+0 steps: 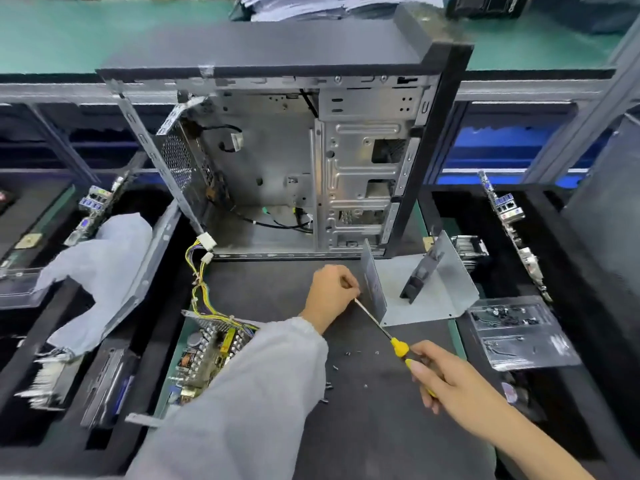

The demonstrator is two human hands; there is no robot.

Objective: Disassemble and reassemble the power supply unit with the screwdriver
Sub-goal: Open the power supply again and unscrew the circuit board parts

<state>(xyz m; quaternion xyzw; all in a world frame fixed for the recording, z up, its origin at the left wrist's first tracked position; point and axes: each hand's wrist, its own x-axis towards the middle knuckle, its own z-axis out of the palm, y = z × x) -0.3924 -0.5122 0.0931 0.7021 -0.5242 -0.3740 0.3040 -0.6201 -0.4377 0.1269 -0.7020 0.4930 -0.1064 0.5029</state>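
The right hand (446, 379) grips the screwdriver (384, 332); the left hand (329, 294) pinches at its tip, likely seating a screw. The opened power supply (204, 355) lies lower left, its cover (415, 292) beside the tip.

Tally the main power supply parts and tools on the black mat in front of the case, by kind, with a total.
Screwdriver: 1
Metal cover, open, with fan: 1
Circuit board with wire bundle: 1
Clear plastic bags of small parts: 2
Total: 5
Loose screws lie scattered on the mat, too small to count.
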